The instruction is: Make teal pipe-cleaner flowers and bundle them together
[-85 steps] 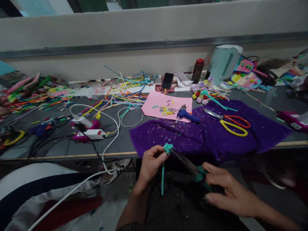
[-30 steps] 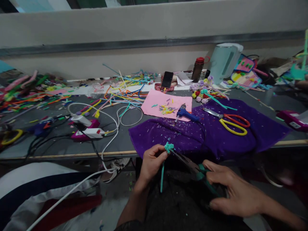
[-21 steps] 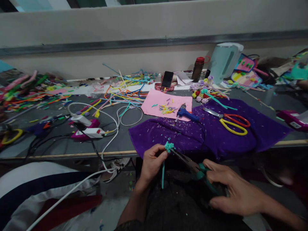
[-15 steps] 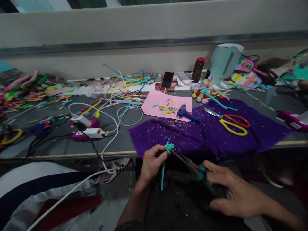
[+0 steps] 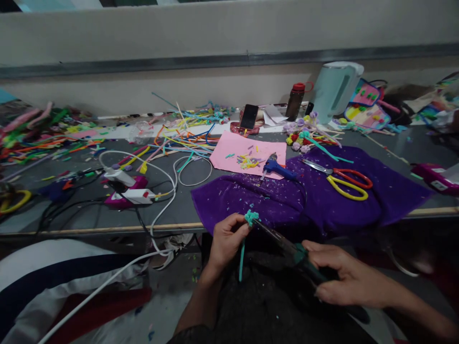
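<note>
Between the thumb and fingers of my left hand (image 5: 229,239) is a small turquoise pipe-cleaner flower (image 5: 251,217), its straight stem hanging below the hand. My right hand (image 5: 346,274) grips the dark green handles of long-nosed pliers (image 5: 281,241). The tips of the pliers touch the flower's right side. Both hands are in front of a purple cloth (image 5: 247,191) that lies over the table's front edge. On a pink sheet (image 5: 229,148) rest short coloured scraps and a blue glue gun (image 5: 278,168).
Scissors (image 5: 346,184) with red and yellow handles lie on the cloth. Behind are a phone (image 5: 249,116), a bottle (image 5: 296,102) and a kettle (image 5: 335,93). White cables (image 5: 167,205) and a plug (image 5: 138,196) are at the left. A person's leg (image 5: 64,272) shows at lower left.
The handles of the pliers have come closer together in my right hand, and the jaws look narrower. My left hand and the flower have hardly moved.
</note>
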`<state>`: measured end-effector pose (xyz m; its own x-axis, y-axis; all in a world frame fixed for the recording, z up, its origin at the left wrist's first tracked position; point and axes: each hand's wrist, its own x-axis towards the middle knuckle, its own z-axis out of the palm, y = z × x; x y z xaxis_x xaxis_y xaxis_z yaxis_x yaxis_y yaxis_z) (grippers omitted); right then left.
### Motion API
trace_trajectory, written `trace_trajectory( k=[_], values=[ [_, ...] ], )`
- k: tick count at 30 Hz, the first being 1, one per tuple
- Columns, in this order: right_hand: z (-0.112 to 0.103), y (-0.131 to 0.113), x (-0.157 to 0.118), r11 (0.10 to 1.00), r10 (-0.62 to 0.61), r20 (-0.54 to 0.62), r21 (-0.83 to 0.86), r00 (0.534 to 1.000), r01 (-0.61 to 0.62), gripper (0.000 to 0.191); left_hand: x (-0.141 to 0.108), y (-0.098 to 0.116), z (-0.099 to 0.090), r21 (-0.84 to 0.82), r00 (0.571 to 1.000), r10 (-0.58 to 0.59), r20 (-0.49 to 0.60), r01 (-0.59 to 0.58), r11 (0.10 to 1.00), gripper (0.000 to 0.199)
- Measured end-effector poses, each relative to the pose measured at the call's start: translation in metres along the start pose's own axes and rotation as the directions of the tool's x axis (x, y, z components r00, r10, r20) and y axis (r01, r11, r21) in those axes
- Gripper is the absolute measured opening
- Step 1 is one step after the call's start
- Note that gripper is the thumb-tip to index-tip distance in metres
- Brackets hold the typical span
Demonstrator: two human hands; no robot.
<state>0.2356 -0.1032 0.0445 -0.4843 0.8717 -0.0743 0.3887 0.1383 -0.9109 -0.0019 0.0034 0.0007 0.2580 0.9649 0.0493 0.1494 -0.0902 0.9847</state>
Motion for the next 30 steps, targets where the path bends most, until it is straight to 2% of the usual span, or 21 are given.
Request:
trace_trajectory(
  k=[4,10,18,20,22,24,27,30],
  values=[
    [-0.003,0.003,0.003,0.975,0.045,0.087,0.215,0.995,-0.063,0.032,0.000,-0.002,0.000,0.031,1.000,0.006,0.008,-0.006,1.000,0.010],
    [-0.005,0.005,0.003,0.892,0.110,0.093,0.429,0.990,-0.140,0.037,0.001,-0.005,0.000,0.109,0.997,0.069,0.018,-0.070,0.992,0.009],
    [-0.001,0.023,0.000,0.718,0.189,0.200,0.640,0.962,-0.274,0.044,0.001,-0.006,0.002,0.150,0.996,0.092,0.000,-0.091,0.985,0.010],
    [-0.003,0.019,0.003,0.786,0.169,0.142,0.577,0.975,-0.220,0.040,0.001,-0.006,0.003,0.120,0.998,0.062,-0.006,-0.061,0.991,0.011],
    [-0.005,0.010,0.004,0.909,0.111,0.054,0.399,0.992,-0.124,0.034,0.002,-0.005,0.002,0.050,1.000,0.005,0.002,-0.006,0.999,0.013],
    [-0.007,0.001,0.003,0.980,0.049,0.009,0.192,0.999,-0.050,0.031,0.002,-0.005,0.002,-0.055,0.997,-0.067,0.038,0.069,0.996,0.016],
    [-0.006,-0.007,-0.004,1.000,0.013,0.004,0.004,1.000,-0.013,0.030,0.003,-0.003,0.001,-0.197,0.981,-0.154,0.116,0.175,0.965,0.021],
    [-0.002,-0.009,-0.012,0.993,-0.004,-0.020,-0.122,1.000,0.002,0.024,0.003,-0.003,0.001,-0.251,0.970,-0.182,0.159,0.218,0.943,0.023]
  ],
)
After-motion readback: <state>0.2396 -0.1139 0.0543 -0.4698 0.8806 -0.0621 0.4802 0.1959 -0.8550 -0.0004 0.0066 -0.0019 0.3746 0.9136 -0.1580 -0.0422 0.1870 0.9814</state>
